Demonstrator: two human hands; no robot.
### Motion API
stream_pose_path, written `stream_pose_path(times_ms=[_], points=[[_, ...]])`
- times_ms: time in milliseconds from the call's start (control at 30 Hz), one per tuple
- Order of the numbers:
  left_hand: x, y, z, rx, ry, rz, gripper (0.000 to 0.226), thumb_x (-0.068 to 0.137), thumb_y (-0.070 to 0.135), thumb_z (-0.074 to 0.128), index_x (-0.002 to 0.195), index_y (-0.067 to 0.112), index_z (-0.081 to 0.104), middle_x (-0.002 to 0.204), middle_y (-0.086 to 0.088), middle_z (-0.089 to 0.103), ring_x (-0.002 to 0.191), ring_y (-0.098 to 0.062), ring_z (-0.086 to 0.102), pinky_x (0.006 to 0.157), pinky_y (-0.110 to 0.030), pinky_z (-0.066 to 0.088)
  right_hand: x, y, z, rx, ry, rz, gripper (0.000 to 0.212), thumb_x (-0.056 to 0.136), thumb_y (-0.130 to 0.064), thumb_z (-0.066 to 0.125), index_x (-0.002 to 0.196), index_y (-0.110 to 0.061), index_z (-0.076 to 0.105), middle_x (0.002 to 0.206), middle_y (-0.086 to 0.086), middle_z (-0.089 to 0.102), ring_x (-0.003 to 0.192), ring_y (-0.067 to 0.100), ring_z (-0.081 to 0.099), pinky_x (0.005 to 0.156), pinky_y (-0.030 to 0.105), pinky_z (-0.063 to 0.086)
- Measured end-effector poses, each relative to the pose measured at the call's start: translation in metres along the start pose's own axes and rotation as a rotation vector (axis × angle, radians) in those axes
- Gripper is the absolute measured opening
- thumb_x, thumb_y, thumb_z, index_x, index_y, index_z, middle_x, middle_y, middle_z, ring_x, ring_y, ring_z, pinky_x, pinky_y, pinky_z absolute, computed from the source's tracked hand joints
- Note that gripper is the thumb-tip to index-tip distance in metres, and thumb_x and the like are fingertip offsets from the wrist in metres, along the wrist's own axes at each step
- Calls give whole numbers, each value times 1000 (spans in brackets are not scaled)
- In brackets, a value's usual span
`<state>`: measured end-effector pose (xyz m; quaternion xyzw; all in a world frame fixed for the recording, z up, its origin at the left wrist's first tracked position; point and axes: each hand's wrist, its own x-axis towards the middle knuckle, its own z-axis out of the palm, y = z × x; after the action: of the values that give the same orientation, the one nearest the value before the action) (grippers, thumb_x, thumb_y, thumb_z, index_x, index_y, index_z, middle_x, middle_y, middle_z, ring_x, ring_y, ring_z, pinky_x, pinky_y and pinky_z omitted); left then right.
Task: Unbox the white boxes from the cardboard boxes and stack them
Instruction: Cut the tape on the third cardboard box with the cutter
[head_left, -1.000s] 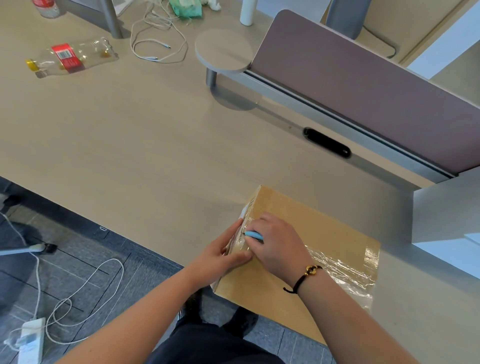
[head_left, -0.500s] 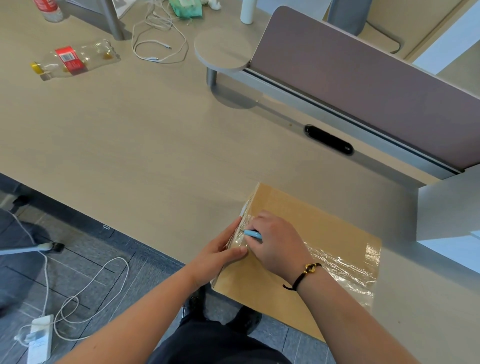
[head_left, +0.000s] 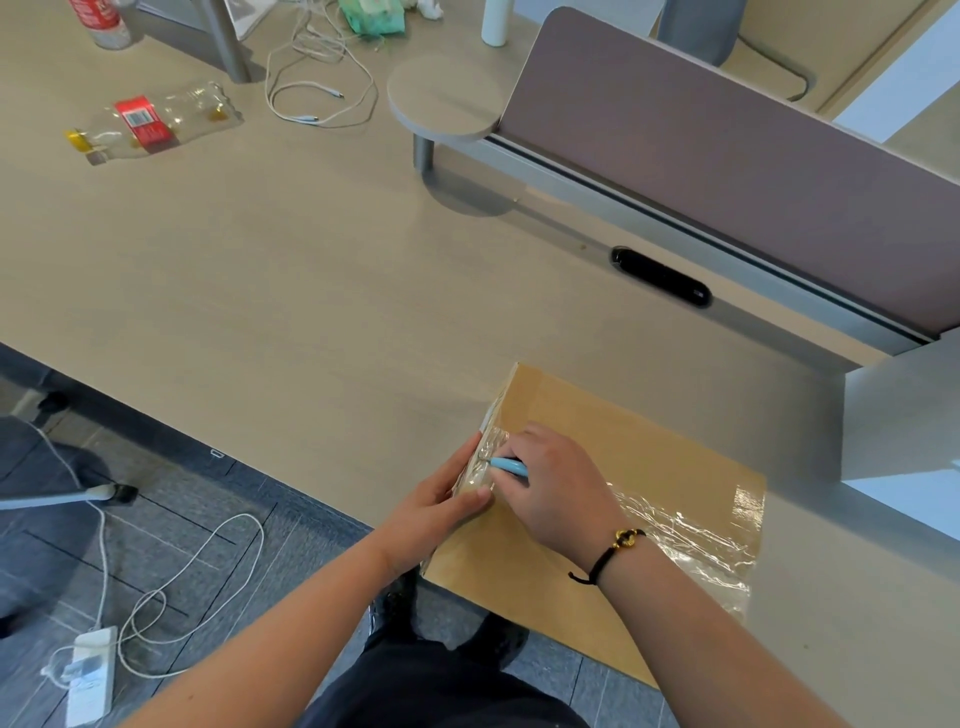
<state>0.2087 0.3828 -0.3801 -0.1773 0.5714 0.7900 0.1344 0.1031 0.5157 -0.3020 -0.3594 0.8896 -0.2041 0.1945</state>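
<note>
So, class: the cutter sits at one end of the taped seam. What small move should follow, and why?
Probably draw the blue cutter, held in the right hand, along the clear tape toward its far end: the cardboard box looks sealed, and the left hand braces its edge.

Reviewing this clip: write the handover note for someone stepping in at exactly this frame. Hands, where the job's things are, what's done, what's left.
Left hand: braces the left end of the cardboard box, thumb on top, fingers down the side.
Right hand: grips a small light-blue cutter, its tip at the clear tape on the box's left end.
Box: lies flat at the near edge of the desk, partly overhanging it, sealed along the middle with tape.
Done: cutter placed at the tape; no opened flap visible.
Left: slit the tape, open the flaps, take out the white boxes and stack them. No white boxes are in view yet.
</note>
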Motion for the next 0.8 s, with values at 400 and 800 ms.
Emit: stream_pose_path(times_ms=[400, 800], points=[[1, -2, 0, -59, -17, 3, 81, 84, 39, 68, 155, 29, 30, 151, 9, 48, 137, -8, 46, 108, -28, 44, 9, -11, 1, -118, -63, 3, 14, 93, -23, 53, 100, -15, 61, 97, -2, 51, 86, 23, 56, 76, 39, 48], [-2, 1, 1, 9, 2, 11, 58, 102, 14, 53, 154, 30, 31, 147, 7, 53, 131, -12, 54, 98, -26, 49, -15, 19, 0, 5, 9, 13, 8, 91, -28, 64, 88, -21, 63, 86, -10, 53, 74, 11, 52, 68, 33, 48]])
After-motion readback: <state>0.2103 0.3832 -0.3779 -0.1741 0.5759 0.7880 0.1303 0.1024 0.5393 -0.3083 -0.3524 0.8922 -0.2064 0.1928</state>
